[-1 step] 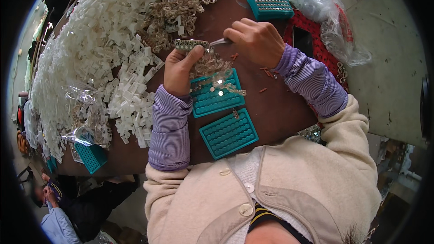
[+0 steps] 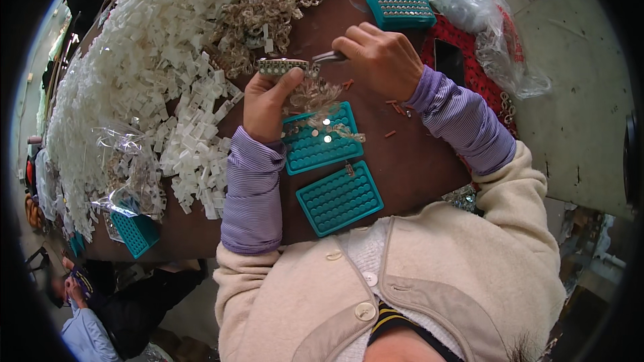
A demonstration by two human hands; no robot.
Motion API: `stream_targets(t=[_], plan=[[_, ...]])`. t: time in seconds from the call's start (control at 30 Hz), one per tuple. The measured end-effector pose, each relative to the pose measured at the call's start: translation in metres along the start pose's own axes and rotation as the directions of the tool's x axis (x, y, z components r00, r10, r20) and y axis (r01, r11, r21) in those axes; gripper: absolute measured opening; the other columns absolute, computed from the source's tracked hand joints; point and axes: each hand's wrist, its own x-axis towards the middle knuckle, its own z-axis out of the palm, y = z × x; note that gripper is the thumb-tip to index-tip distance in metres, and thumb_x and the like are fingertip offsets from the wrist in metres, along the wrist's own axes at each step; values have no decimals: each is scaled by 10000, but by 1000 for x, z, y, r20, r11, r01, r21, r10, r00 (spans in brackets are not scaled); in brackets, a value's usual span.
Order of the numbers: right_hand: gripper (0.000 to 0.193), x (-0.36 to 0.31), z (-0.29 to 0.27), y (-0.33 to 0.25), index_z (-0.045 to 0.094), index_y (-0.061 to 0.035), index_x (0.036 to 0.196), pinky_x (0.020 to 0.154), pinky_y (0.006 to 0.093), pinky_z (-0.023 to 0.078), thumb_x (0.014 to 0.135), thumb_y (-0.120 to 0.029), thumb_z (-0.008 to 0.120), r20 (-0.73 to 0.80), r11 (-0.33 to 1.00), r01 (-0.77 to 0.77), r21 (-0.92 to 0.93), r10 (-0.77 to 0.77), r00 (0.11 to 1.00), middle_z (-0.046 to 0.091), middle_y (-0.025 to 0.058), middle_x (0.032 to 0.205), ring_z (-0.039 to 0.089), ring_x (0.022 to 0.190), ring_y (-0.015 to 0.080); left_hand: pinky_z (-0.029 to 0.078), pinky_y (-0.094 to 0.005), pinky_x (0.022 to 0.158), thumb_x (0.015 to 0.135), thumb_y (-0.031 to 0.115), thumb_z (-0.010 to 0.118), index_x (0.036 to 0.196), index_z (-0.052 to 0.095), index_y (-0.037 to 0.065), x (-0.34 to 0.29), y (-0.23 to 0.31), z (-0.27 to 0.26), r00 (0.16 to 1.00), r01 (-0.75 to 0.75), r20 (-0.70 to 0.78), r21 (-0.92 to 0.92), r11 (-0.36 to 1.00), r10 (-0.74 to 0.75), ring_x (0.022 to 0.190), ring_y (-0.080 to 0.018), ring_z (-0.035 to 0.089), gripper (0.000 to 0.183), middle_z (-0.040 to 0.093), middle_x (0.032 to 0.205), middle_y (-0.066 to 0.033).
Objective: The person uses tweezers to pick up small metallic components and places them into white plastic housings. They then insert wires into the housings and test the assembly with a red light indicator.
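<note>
My left hand (image 2: 268, 100) is closed around a small strip of metallic pieces (image 2: 282, 67), its thumb pressed on the near side. A pair of tweezers (image 2: 329, 57) is pinched in my right hand (image 2: 379, 57), its tips close to the strip's right end. Whether the tips touch anything is too small to tell. Below the strip hangs or lies a tangle of clear, brownish small parts (image 2: 315, 97). It reaches over a teal tray (image 2: 315, 154) with rows of round pockets and a few shiny discs. A second teal tray (image 2: 340, 198) sits nearer to me, one small clear part at its far edge.
A large heap of white plastic pieces (image 2: 134, 60) covers the table's left. A brownish clear pile (image 2: 261, 13) lies beyond my left hand. At the far right are a filled teal tray (image 2: 400, 8), a plastic bag (image 2: 496, 33) and a dark phone-like slab (image 2: 449, 60). Another person sits lower left.
The tweezers have turned slightly, and their tips have moved a little up at the strip's right end. My right hand has shifted slightly up; my left hand holds almost still.
</note>
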Motion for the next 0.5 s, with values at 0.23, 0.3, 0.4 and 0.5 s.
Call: stream_targets(t=[0.23, 0.3, 0.4, 0.5], plan=[[246, 1, 6, -2, 669, -79, 1009, 690, 350, 610, 810, -170, 780, -12, 996, 8, -85, -9, 1000, 626, 51, 836, 690, 859, 247, 614, -277, 782, 977, 58, 779, 1154, 757, 25, -8, 2, 19, 989, -130, -51, 164, 978, 140, 892, -123, 737, 181, 785, 1027, -74], [251, 0, 6, -2, 670, -80, 1008, 684, 349, 609, 814, -191, 784, 18, 995, -5, -99, 6, 1000, 626, 48, 819, 695, 836, 250, 614, -280, 785, 985, 72, 775, 1168, 753, 26, -8, 5, 18, 990, -105, -76, 164, 981, 119, 895, -123, 737, 189, 785, 1026, -72], [255, -1, 4, 0, 672, -80, 1004, 670, 349, 606, 821, -217, 785, 49, 997, 23, -70, -20, 999, 626, 43, 798, 701, 804, 255, 611, -272, 777, 997, 94, 769, 1181, 748, 29, -7, 7, 12, 993, -94, -62, 128, 987, 102, 887, -121, 738, 196, 785, 1016, -68], [264, -1, 2, 1, 672, -83, 999, 660, 350, 601, 815, -229, 793, 30, 999, 41, 2, -41, 999, 624, 44, 799, 698, 808, 254, 609, -258, 759, 1001, 110, 770, 1178, 747, 30, -5, 9, 8, 999, -22, -32, 37, 999, 24, 871, -122, 741, 196, 785, 1007, -66]])
